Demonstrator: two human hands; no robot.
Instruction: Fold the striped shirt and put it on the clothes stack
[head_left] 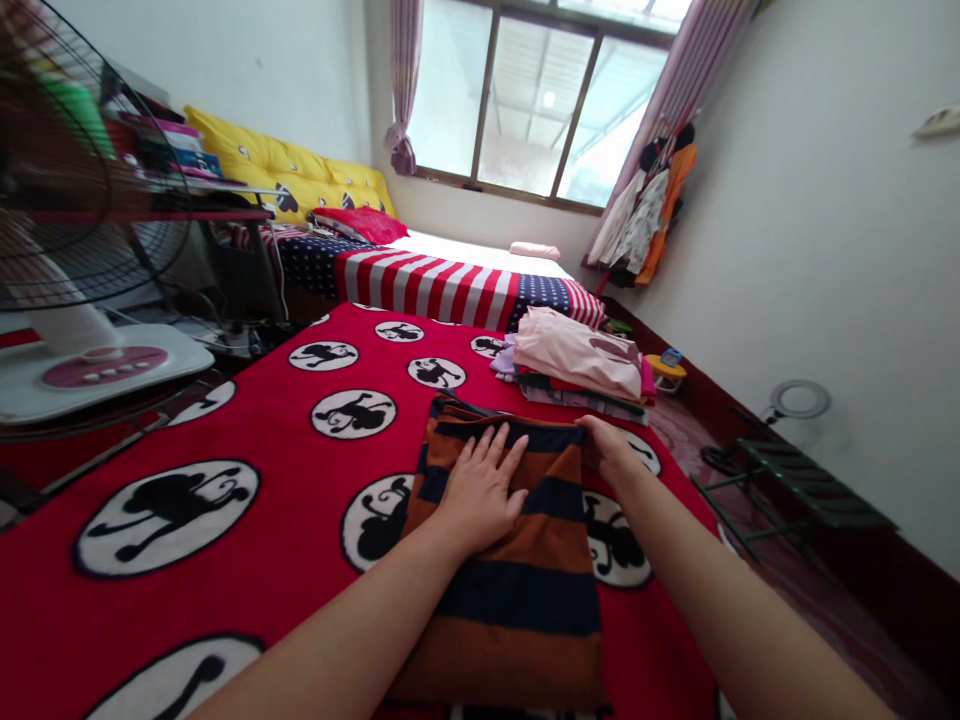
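Note:
A folded garment (517,595) with brown and navy stripes lies on the red blanket (292,520), which has white ovals with black figures. My left hand (484,490) rests flat on the upper part of the garment, its fingers spread. At the garment's far right corner my right hand (604,450) pinches the edge of the cloth between thumb and fingers. Just beyond the right hand sits a stack of folded clothes (577,360), a pale pink piece on top.
On the left a fan (97,370) stands close to the blanket, beside a cluttered desk (225,213). A second bed with a striped cover (435,285) lies under the window. To the right are a green slatted stool (810,485), a ring light (800,400) and hanging clothes (649,215).

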